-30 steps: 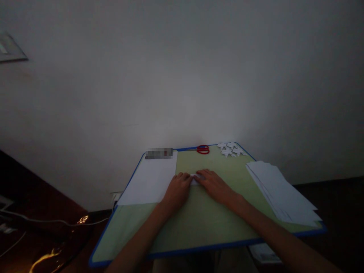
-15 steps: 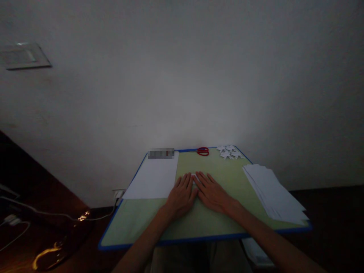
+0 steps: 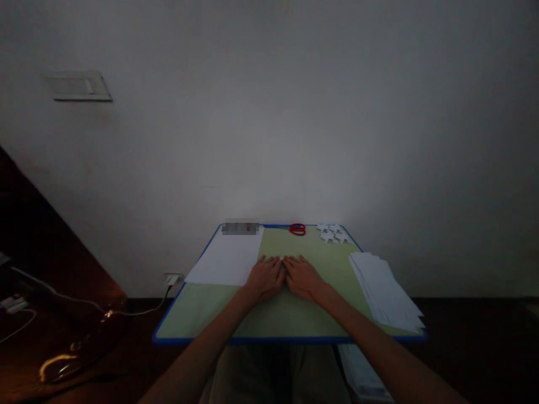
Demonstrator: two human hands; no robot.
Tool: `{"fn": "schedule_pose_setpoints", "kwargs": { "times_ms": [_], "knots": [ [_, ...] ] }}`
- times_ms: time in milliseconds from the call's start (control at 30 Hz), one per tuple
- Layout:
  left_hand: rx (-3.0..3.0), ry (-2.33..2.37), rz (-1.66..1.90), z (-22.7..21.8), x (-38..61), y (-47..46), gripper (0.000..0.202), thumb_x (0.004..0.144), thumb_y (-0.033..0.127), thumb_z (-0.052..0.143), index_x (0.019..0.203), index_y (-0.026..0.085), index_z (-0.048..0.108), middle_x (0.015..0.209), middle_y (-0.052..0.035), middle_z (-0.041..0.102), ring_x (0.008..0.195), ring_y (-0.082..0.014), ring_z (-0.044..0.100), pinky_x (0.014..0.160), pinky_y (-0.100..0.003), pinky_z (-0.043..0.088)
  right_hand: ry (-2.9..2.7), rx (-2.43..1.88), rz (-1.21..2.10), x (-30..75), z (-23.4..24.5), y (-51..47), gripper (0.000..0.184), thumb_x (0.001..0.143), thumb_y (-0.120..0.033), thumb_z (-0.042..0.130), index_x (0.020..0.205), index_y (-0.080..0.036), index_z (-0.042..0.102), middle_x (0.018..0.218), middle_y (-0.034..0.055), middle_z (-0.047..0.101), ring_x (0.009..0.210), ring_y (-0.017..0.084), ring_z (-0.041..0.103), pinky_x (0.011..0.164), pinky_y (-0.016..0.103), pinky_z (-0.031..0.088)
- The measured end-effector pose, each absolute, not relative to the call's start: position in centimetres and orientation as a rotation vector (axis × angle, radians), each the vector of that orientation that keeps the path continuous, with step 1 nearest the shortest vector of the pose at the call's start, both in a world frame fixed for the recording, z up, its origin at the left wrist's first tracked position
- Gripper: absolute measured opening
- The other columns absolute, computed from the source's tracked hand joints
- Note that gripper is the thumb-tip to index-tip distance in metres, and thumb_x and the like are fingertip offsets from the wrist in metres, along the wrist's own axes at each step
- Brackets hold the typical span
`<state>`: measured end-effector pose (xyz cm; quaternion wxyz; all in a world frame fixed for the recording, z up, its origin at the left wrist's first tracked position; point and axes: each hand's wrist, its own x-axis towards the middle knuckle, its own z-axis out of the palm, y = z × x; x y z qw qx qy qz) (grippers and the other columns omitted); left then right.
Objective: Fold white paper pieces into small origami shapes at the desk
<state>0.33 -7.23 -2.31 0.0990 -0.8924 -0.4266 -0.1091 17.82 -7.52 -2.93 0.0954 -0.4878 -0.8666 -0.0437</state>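
Note:
My left hand (image 3: 266, 279) and my right hand (image 3: 304, 278) meet at the middle of the green table (image 3: 332, 314), palms down and fingertips side by side. Their fingers are bent and pressed together over a small piece of white paper. Only a sliver of it shows between the fingertips; its shape is hidden beneath them. A large white sheet (image 3: 223, 258) lies just left of my left hand. Beyond my hands, red-handled scissors (image 3: 297, 229) rest by the far edge. Several small folded paper pieces (image 3: 334, 233) sit at the far right corner.
A fanned stack of white paper (image 3: 383, 289) lies along the right edge. A blurred-out strip (image 3: 240, 227) covers the far left corner. The table touches or nearly touches the wall (image 3: 269, 140). A plug with a cable (image 3: 172, 279) is left of the table.
My fingers have gone from stretched flat to more bent, with the fingertips drawn closer together over the paper. The whole view has shifted slightly as my head moved.

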Motion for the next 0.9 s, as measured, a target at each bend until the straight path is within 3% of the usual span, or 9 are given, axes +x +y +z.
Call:
{"fn": "schedule_pose_setpoints", "kwargs": {
  "times_ms": [100,267,433,567,700,900],
  "knots": [
    [-2.659,-1.24,-0.292,-2.3,0.4,-7.1,0.047,0.107,0.029,0.03,0.136,0.013,0.063,0.144,-0.0164,0.064,0.136,-0.0292,0.059,0.118,-0.051,0.039,-2.602,-1.442,-0.157,17.8,-2.6,-7.5,0.051,0.101,-0.025,0.04,0.147,-0.009,0.054,0.153,0.0185,0.055,0.143,0.029,0.051,0.124,0.049,0.031],
    [-2.677,-1.294,-0.28,-3.7,0.0,-7.5,0.056,0.109,0.037,0.024,0.15,0.011,0.05,0.159,-0.019,0.047,0.151,-0.0311,0.041,0.12,-0.055,0.034,-2.611,-1.503,-0.174,17.7,-2.9,-8.4,0.057,0.103,-0.025,0.035,0.155,-0.005,0.042,0.162,0.0208,0.042,0.15,0.032,0.041,0.125,0.052,0.027],
    [-2.705,-1.328,-0.3,-4.3,-0.3,-7.6,0.059,0.108,0.042,0.023,0.156,0.013,0.043,0.163,-0.0176,0.041,0.154,-0.0305,0.036,0.123,-0.055,0.028,-2.632,-1.552,-0.128,18.0,-3.1,-8.7,0.06,0.103,-0.027,0.034,0.159,-0.005,0.036,0.166,0.0217,0.034,0.154,0.034,0.034,0.125,0.056,0.026],
    [-2.713,-1.343,-0.356,-4.3,-0.3,-8.0,0.061,0.108,0.046,0.025,0.157,0.013,0.041,0.163,-0.018,0.041,0.155,-0.0298,0.033,0.125,-0.054,0.025,-2.654,-1.516,-0.113,18.5,-2.8,-9.2,0.06,0.104,-0.03,0.034,0.16,-0.006,0.033,0.167,0.0225,0.03,0.157,0.032,0.03,0.124,0.053,0.028],
    [-2.703,-1.361,-0.422,-4.3,-0.3,-8.2,0.062,0.108,0.05,0.026,0.155,0.013,0.044,0.162,-0.0193,0.044,0.154,-0.0289,0.037,0.124,-0.053,0.027,-2.62,-1.47,-0.151,18.6,-2.2,-10.1,0.056,0.105,-0.028,0.035,0.158,-0.011,0.038,0.164,0.0223,0.038,0.154,0.03,0.036,0.124,0.053,0.028],
    [-2.703,-1.323,-0.516,-4.0,-0.6,-8.5,0.052,0.107,0.048,0.035,0.142,0.015,0.055,0.158,-0.0204,0.049,0.15,-0.0281,0.043,0.121,-0.052,0.032,-2.666,-1.375,-0.121,18.9,-1.6,-10.4,0.049,0.106,-0.027,0.039,0.152,-0.013,0.048,0.156,0.0183,0.052,0.145,0.024,0.049,0.122,0.043,0.036]
  ]
}}
